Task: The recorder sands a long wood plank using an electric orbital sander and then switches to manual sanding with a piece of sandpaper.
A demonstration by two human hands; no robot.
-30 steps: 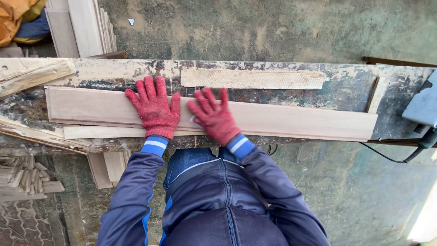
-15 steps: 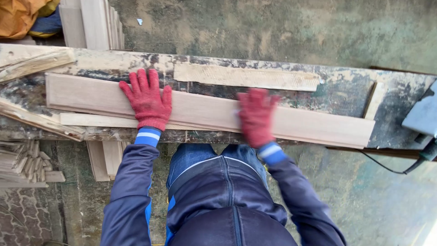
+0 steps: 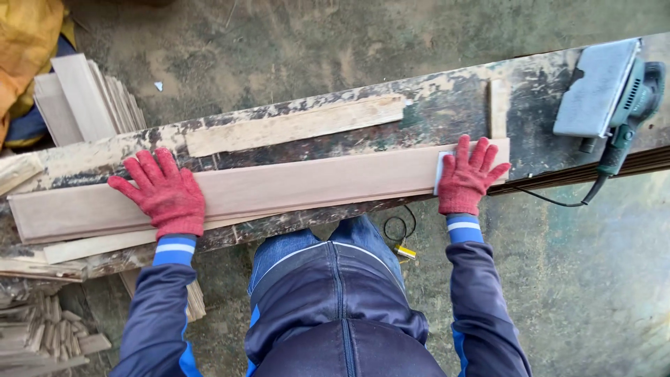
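A long pale wooden board [image 3: 314,185] lies lengthwise on a worn, paint-flecked bench [image 3: 447,112]. My left hand [image 3: 164,195], in a red glove, rests flat on the board's left part with fingers spread. My right hand [image 3: 469,178], also in a red glove, lies flat on the board's right end, fingers apart. A small pale sheet [image 3: 440,171] shows under its left edge. Beneath the board's left part a thinner strip [image 3: 98,246] sticks out.
A green-handled sander [image 3: 604,87] sits on the bench at the far right, its cord [image 3: 551,202] hanging down. A rough wooden strip [image 3: 293,126] lies behind the board. Stacked boards [image 3: 87,105] stand far left; wood scraps [image 3: 42,335] lie on the floor.
My right hand has slid right along the board from the middle to its right end. The left hand has stayed on the left part. The view has shifted right and shows the sander.
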